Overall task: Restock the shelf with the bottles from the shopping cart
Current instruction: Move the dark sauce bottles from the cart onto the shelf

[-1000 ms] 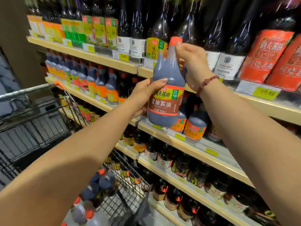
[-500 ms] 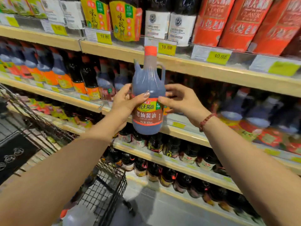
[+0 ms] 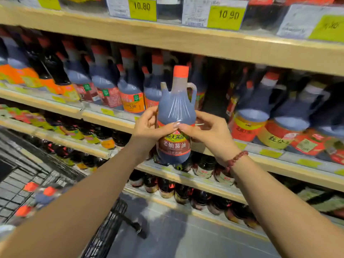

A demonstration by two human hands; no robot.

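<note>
Dark orange-capped plastic bottle (image 3: 176,112), grasped in my left hand (image 3: 149,128) and right hand (image 3: 209,134), should next stand on the wooden shelf (image 3: 104,119).

Wood-edged shelves fill my feed. The top shelf (image 3: 186,40) carries yellow price tags (image 3: 142,8) reading 10.80 and 10.90 along its front. On the middle shelf (image 3: 104,119) I see handled jugs (image 3: 130,90) of dark sauce with orange caps standing in rows, labels facing out. The lower shelf (image 3: 70,144) holds small dark bottles (image 3: 204,167) side by side, with another row beneath. At left, the wire shopping cart (image 3: 104,233) stands on the grey floor (image 3: 176,237), with blurred orange-capped bottles (image 3: 46,194) in its basket.
</note>
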